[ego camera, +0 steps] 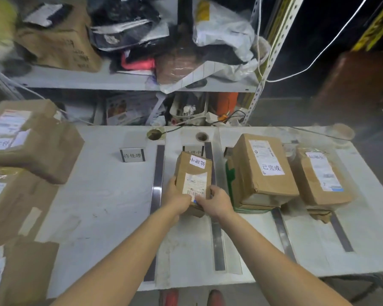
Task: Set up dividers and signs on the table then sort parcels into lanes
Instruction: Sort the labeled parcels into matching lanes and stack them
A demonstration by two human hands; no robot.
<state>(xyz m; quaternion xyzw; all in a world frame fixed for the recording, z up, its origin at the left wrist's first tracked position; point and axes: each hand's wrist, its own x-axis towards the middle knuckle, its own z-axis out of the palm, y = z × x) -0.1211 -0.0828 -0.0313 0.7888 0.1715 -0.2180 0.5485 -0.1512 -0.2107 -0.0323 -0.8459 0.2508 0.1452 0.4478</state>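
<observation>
Cardboard parcel [194, 180] in L grip [177, 198] + R grip [216, 202], fingers wrapped.

Sign [132, 154] "待处理"; parcel [263, 168] "已完成"

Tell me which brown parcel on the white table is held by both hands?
The small parcel in the middle lane, gripped by left hand and right hand; the others lie untouched.

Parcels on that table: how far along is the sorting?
Done: dividers and signs stand, and two parcels fill the right lanes. In hand: left hand and right hand place a small box in the middle lane. Left: the unsorted pile.
</observation>
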